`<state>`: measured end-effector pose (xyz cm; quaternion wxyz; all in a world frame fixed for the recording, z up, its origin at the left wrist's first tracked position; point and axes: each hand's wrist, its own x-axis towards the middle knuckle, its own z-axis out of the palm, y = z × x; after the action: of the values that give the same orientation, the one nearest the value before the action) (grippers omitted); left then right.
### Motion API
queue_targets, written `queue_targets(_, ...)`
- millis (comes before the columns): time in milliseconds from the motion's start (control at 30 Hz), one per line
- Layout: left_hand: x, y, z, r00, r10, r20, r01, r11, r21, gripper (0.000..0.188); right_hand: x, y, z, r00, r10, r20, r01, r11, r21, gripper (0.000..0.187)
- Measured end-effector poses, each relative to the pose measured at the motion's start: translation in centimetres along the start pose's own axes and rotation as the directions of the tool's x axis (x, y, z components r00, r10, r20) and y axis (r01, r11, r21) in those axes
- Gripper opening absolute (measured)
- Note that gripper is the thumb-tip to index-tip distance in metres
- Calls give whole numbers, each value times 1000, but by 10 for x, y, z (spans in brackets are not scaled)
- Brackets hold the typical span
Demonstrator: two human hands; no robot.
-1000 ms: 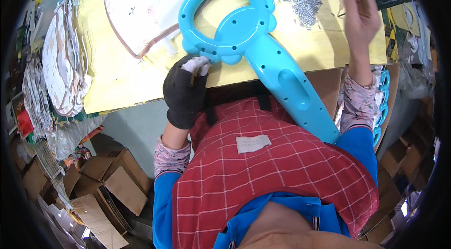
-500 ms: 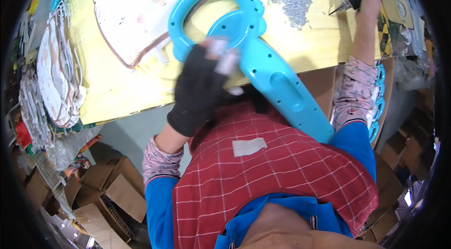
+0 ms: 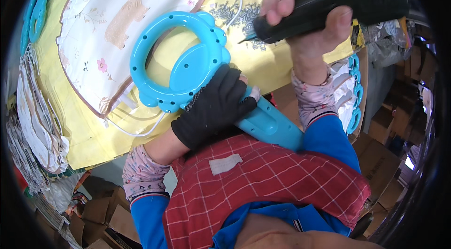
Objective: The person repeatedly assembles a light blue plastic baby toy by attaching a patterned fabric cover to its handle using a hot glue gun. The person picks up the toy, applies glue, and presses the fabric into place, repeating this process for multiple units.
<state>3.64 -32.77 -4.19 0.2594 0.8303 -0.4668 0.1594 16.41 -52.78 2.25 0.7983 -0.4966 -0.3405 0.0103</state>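
A blue plastic ring-shaped frame with a long handle lies tilted across the table's front edge, its handle end against my apron. Several screw holes dot its surface. My left hand, in a black glove with bare fingertips, is closed round the neck between ring and handle. In my right hand is a dark electric screwdriver, held above the table, right of the ring. Its bit points left and is apart from the frame. Small loose screws lie scattered beyond the ring.
A white printed fabric piece with brown edging and a white cord lies on the yellow table cover. Similar pieces hang stacked at the left edge. Blue parts stand far left. Cardboard boxes sit below; more blue rings lie right.
My right hand has brought the screwdriver left and nearer. My left hand has shifted onto the frame's neck and closed there. The frame has moved left and down in view.
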Motion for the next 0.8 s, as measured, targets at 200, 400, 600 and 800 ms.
queue_targets(200, 2, 1, -5, 999, -6, 47, 4, 999, 52, 31, 1, 18, 32, 973, -133, -187, 147, 987, 63, 85)
queue_targets(400, 4, 1, -7, 999, -3, 54, 1, 999, 41, 31, 1, 14, 20, 998, -53, -16, 52, 996, -74, 93)
queue_targets(600, 0, 2, -5, 999, -3, 37, 0, 997, 75, 31, -1, 1, 39, 990, 93, -109, -120, 953, -278, 88)
queue_targets(800, 6, 0, -10, 999, 24, 40, -27, 997, 77, 31, 1, 24, 26, 999, 33, -23, -36, 990, -139, 78)
